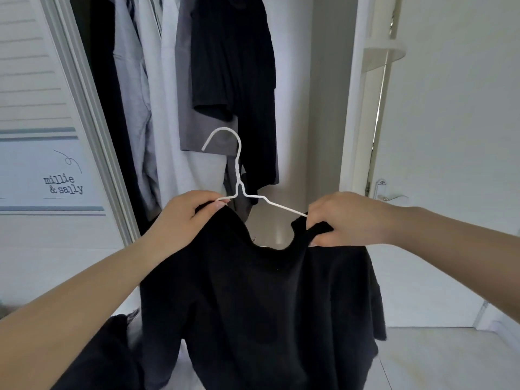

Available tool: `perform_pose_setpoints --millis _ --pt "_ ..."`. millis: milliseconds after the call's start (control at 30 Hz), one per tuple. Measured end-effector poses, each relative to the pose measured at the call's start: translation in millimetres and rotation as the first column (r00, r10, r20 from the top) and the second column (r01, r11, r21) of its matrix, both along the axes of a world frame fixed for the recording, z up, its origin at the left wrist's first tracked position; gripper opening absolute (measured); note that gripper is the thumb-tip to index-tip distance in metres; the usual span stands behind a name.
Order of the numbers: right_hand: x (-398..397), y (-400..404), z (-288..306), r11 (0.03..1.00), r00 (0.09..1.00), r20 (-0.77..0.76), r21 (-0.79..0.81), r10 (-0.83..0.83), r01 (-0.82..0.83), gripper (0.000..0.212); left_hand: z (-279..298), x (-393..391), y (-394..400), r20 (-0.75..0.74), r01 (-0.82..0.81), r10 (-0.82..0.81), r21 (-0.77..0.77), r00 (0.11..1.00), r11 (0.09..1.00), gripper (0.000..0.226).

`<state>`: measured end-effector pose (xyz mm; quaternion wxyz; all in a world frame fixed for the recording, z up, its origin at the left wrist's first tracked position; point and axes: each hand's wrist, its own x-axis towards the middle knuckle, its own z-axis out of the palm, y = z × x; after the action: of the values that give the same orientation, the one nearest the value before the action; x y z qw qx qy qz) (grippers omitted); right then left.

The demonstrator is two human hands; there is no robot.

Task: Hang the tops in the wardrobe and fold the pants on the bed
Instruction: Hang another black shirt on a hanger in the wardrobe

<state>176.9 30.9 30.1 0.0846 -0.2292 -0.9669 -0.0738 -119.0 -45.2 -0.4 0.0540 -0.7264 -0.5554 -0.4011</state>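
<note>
Black top (pixel 261 299) hung below both fists — left hand (pixel 183 218) and right hand (pixel 349 219) each pinching a shoulder over the white hanger (pixel 239 175), hook up toward the wardrobe (pixel 197 80).

A white panel (pixel 42 114) with horizontal slats fills the left edge; its lower part bears a printed label (pixel 63 184) reading "millie & sally" beneath a thin looped line, with grey stripes above and below it. A pale frame (pixel 84 108) runs slantwise beside the panel. On the right stands a white door (pixel 450 136), closed, with a metal handle (pixel 389 196) on an oval plate near its left edge. Above the handle, a small rounded white shelf (pixel 384 56) juts from the door jamb, a slim metal rod passing down below it. The floor (pixel 450 361) at the lower right is light and smooth.
</note>
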Motion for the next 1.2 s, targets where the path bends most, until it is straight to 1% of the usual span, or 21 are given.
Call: perform_pose_setpoints --millis 167,233,300,333,367,433,467,500,567,600,667,733,767,800,867,967,1000,1033,1100,1133,1200 --pt "32.6 5.1 5.5 0.997 0.998 -0.002 -0.018 -0.069 0.069 0.026 5.1 -17.5 -7.0 -0.059 -0.027 0.026 -0.021 0.998 0.999 0.016" --pt "43.9 6.1 4.0 0.994 0.995 -0.037 -0.062 -0.092 0.09 0.023 3.7 -25.9 -8.8 -0.047 -0.033 0.032 -0.024 0.998 0.999 0.017" --pt "47.1 2.8 0.2 0.991 0.995 -0.068 -0.121 -0.07 0.061 0.023 2.8 -27.2 -7.1 -0.047 -0.026 0.025 -0.021 0.999 0.999 0.02" --pt "47.2 0.1 -1.7 0.986 0.993 -0.105 -0.164 -0.054 0.036 0.029 3.3 -26.3 -5.2 -0.043 -0.025 0.025 -0.017 0.999 1.0 0.021" --pt "46.9 -2.9 -3.3 0.973 0.985 -0.162 -0.23 -0.054 0.015 0.04 4.0 -25.8 -2.7 -0.04 -0.028 0.028 -0.006 0.999 1.0 0.022" --pt "47.6 -7.9 -3.9 0.911 0.952 -0.287 -0.412 -0.11 -0.02 0.061 7.3 -24.9 2.0 -0.051 -0.042 0.043 0.032 0.998 0.999 0.023" --pt "47.6 -12.1 -2.0 0.855 0.938 -0.313 -0.518 -0.149 -0.037 0.064 10.1 -24.4 3.9 -0.05 -0.046 0.049 0.052 0.998 0.998 0.022" --pt "46.8 -16.1 -0.2 0.775 0.936 -0.301 -0.63 -0.183 -0.051 0.06 11.8 -23.2 7.1 -0.033 -0.049 0.051 0.067 0.998 0.997 0.021" --pt "44.1 -24.7 3.2 0.586 0.945 -0.259 -0.805 -0.198 -0.098 0.04 15.5 -18.5 13.0 0.06 -0.05 0.045 0.078 0.997 0.996 0.02" --pt "40.9 -29.3 4.5 0.494 0.94 -0.282 -0.855 -0.191 -0.156 0.034 16.6 -15.0 16.4 0.118 -0.052 0.042 0.079 0.992 0.996 0.02" --pt "36.2 -40.4 8.6 0.28 0.92 -0.362 -0.908 -0.151 -0.311 0.033 17.9 -4.6 24.3 0.236 -0.059 0.037 0.086 0.971 0.995 0.021" --pt "31.0 -52.0 13.0 0.057 0.902 -0.423 -0.906 -0.085 -0.42 0.041 18.7 9.9 31.3 0.374 -0.067 0.045 0.045 0.926 0.997 0.023" --pt "28.2 -56.9 13.7 -0.024 0.89 -0.451 -0.891 -0.063 -0.453 0.044 17.6 18.5 34.3 0.438 -0.052 0.044 0.006 0.898 0.999 0.024" --pt "24.8 -61.2 14.4 -0.066 0.877 -0.475 -0.875 -0.067 -0.479 0.044 17.1 28.3 36.6 0.5 -0.012 0.028 -0.036 0.866 0.999 0.022" --pt "17.1 -69.1 14.3 -0.067 0.849 -0.508 -0.851 -0.145 -0.52 0.042 14.3 49.1 40.1 0.611 0.114 -0.023 -0.11 0.791 0.987 0.022" --pt "6.2 -73.8 14.9 0.024 0.783 -0.561 -0.817 -0.269 -0.576 0.041 18.7 81.5 37.9 0.681 0.23 -0.069 -0.148 0.729 0.962 0.044" --pt "2.4 -75.3 14.5 0.037 0.761 -0.575 -0.804 -0.302 -0.593 0.042 20.0 89.8 34.2 0.715 0.287 -0.098 -0.148 0.692 0.946 0.051" --pt "-1.1 -72.7 20.7 0.072 0.734 -0.596 -0.79 -0.327 -0.609 0.043 25.4 96.6 34.9 0.763 0.385 -0.169 -0.113 0.624 0.916 0.055" --pt "-9.8 -67.2 31.1 0.127 0.657 -0.65 -0.741 -0.382 -0.659 0.04 28.5 104.1 32.0 0.855 0.599 -0.272 -0.054 0.441 0.799 0.05" --pt "-15.3 -62.4 38.5 0.156 0.615 -0.677 -0.714 -0.404 -0.683 0.037 31.7 106.7 29.3 0.874 0.666 -0.294 -0.045 0.387 0.745 0.047" --pt "-26.7 -48.4 55.5 0.234 0.54 -0.717 -0.672 -0.44 -0.702 0.034 38.2 108.1 31.1 0.871 0.715 -0.351 -0.001 0.345 0.699 0.049"
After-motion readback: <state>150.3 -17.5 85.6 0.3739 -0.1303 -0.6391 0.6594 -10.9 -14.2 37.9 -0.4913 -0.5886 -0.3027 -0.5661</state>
